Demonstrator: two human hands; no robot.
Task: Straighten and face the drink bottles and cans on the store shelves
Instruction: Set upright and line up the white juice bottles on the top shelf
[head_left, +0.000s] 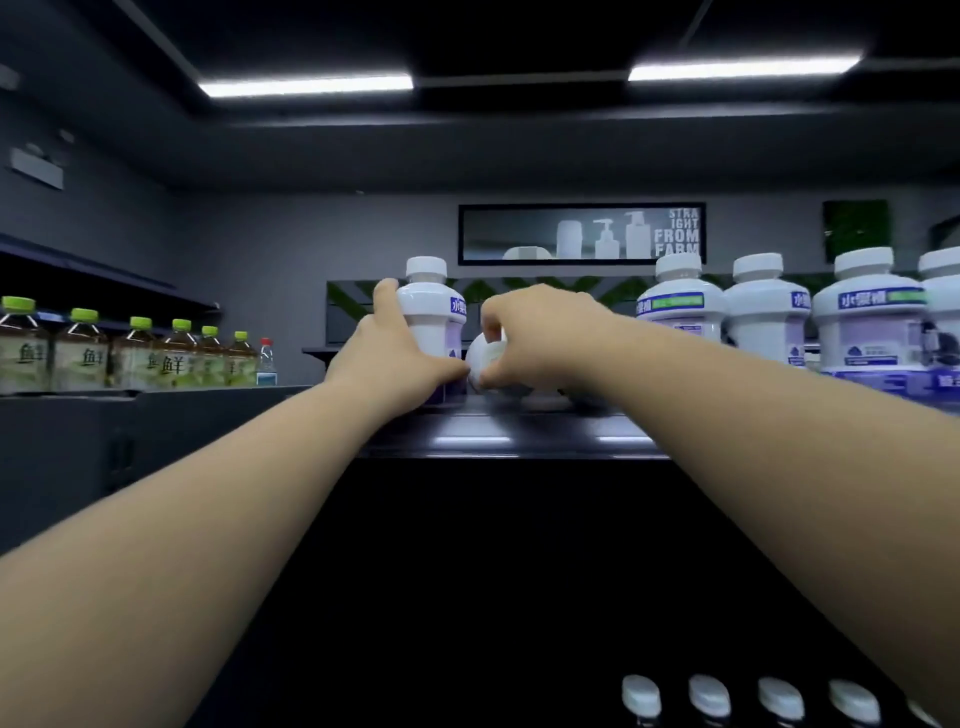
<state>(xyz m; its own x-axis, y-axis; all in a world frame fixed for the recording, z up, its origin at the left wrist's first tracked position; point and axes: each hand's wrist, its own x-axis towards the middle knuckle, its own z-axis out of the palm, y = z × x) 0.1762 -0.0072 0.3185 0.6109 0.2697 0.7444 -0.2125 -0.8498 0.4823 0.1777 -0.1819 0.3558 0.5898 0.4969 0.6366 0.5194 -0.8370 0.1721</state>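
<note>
Now | glossy black shelf held a row of white purple-labelled plastic bottles at right | left hand gripped an upright white plastic bottle at the shelf's left end | right hand, fingers curled, clutched a sideways white bottle just beside it

White purple-labelled bottle upright, second white bottle tipped over just beside
</note>
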